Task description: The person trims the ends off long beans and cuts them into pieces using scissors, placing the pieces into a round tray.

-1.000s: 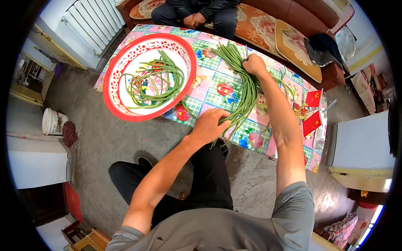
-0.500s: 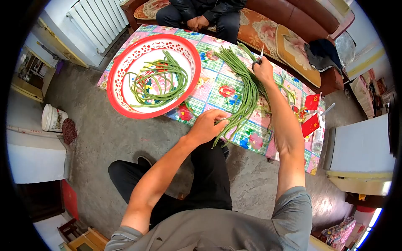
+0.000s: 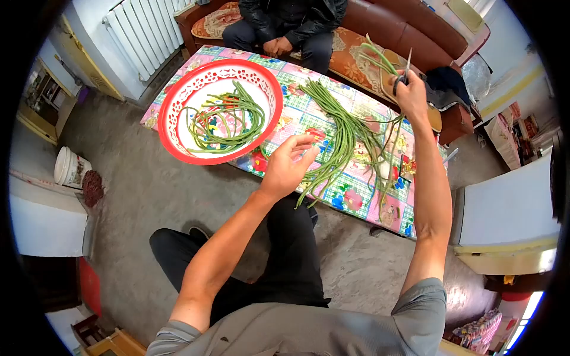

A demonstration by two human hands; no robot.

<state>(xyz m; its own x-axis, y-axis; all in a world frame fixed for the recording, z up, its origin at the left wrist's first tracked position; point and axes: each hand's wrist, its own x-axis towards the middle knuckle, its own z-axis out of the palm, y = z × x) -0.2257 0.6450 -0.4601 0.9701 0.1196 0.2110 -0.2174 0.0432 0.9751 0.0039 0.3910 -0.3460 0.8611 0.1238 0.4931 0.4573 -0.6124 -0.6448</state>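
Note:
My right hand (image 3: 411,98) is closed round scissors (image 3: 401,78) with dark handles, their blades pointing up above the table's far right side. A few long green beans (image 3: 380,57) rise beside that hand and seem to be held in it too; the exact grip is hidden. My left hand (image 3: 290,166) hovers open at the near table edge, thumb apart from the fingers, nothing visible in it. Just right of it lies a long bunch of green beans (image 3: 339,133). More beans (image 3: 252,127) lie coiled in a red-rimmed white basin (image 3: 172,121) on the left.
A flowered cloth covers the table (image 3: 350,199). Thinner stalks (image 3: 380,155) lie loose right of the bunch. Across the table a person (image 3: 291,29) sits on a brown sofa (image 3: 392,24) with hands together. A white bucket (image 3: 71,166) stands on the floor at left.
My right hand has moved right and away from the bunch with the scissors, and beans now stand up beside it. My left hand has shifted slightly up, its fingers more apart.

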